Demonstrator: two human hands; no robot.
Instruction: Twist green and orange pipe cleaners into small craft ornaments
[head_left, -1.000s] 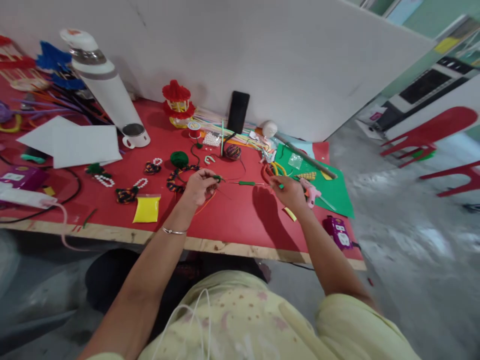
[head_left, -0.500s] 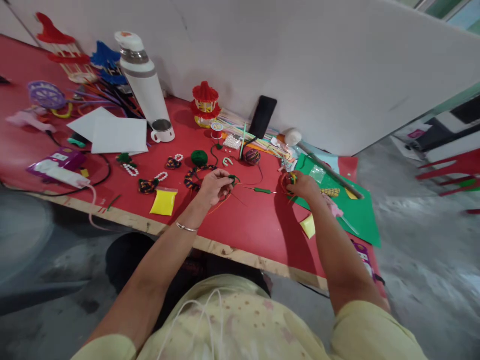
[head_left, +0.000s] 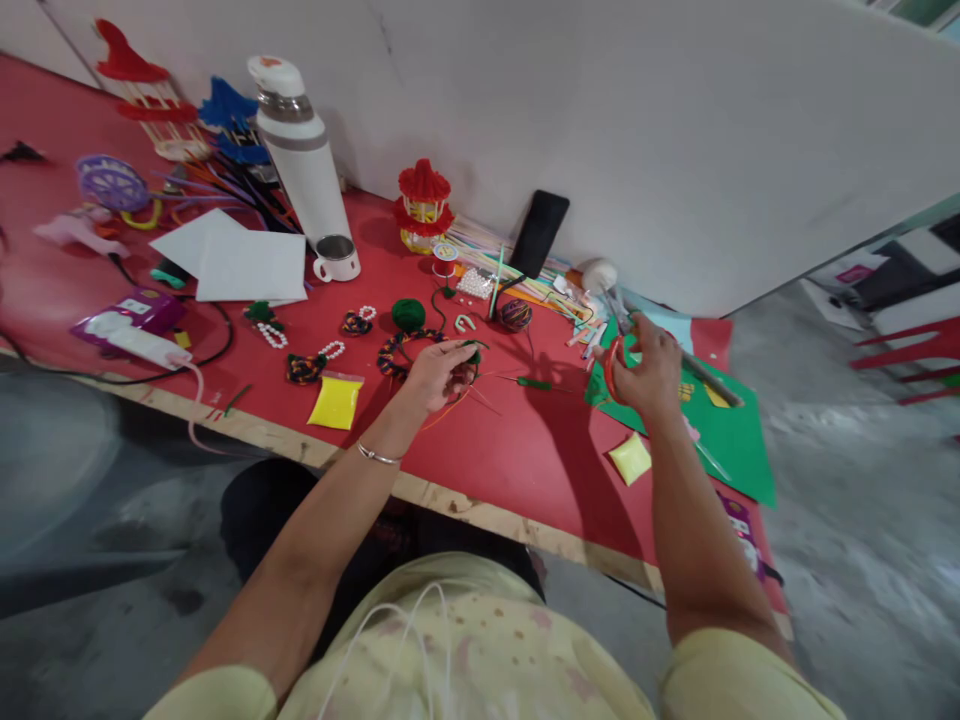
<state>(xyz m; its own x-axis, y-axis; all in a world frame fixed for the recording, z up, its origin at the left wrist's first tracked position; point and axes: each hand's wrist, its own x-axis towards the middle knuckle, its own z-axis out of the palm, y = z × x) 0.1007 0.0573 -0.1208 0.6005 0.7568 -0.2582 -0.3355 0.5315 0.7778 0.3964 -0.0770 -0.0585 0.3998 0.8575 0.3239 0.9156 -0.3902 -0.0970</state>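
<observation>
Partly hidden, small dark-green piece (head_left: 473,354), probably yarn, pinched in left fingers (head_left: 451,355), red-handled scissors (head_left: 611,364) gripped in right fingers (head_left: 654,348).

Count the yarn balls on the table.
2: a green yarn ball beyond and left of the left hand, and a multicolored yarn ball in front of the black phone. Others may be hidden.

Person's left hand (head_left: 442,375) just left of the green-handled hook (head_left: 534,384); thumb and forefinger pinched, other fingers curled. Left forearm (head_left: 330,530) slants in from the hook's near left. Right hand (head_left: 649,368) right of it, well apart, fingers closed; right forearm (head_left: 694,510) extended, bare.
</observation>
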